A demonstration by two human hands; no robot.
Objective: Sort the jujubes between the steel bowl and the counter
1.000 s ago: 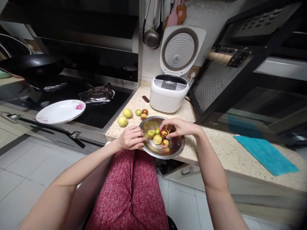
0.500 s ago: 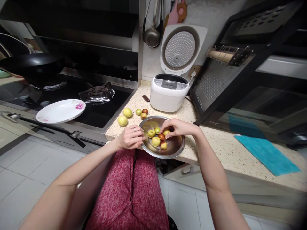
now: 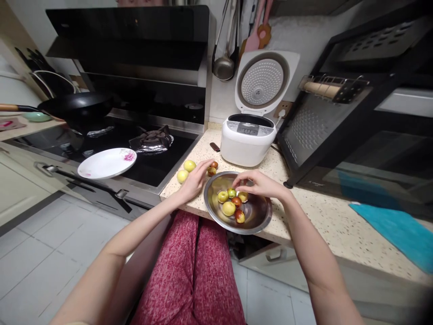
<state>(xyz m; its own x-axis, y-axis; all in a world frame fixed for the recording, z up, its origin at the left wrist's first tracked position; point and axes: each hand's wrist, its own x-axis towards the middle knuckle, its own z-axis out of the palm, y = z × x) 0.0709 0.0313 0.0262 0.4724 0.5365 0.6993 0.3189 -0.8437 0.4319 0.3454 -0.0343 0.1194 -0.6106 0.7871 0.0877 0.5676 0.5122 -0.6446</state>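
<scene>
A steel bowl (image 3: 260,221) near the counter's front edge holds several jujubes, among them a plain yellow-green jujube (image 3: 228,208) and a brown-patched jujube (image 3: 240,216). My right hand (image 3: 257,184) hovers over the bowl's back side, fingers curved and apart, fingertips close to a small green jujube (image 3: 232,192); I see nothing gripped in it. Left of the bowl, my left hand (image 3: 196,181) stretches its fingers over the counter towards a red-brown jujube (image 3: 214,165) and a mottled jujube (image 3: 211,172). Whatever lies under those fingers is hidden. Two larger yellow-green jujubes (image 3: 183,176) lie left of that hand.
A white rice cooker (image 3: 248,146) stands with its lid up behind the bowl. Left is a gas stove (image 3: 152,171) with a wok (image 3: 77,104) and a flowered plate (image 3: 104,164) overhanging its front. A black oven rack (image 3: 324,135) and blue cloth (image 3: 395,228) are on the right.
My left hand has left the bowl's rim and reached forward to the jujubes on the counter. My right hand has lifted slightly off the jujubes in the bowl. The view has shifted left.
</scene>
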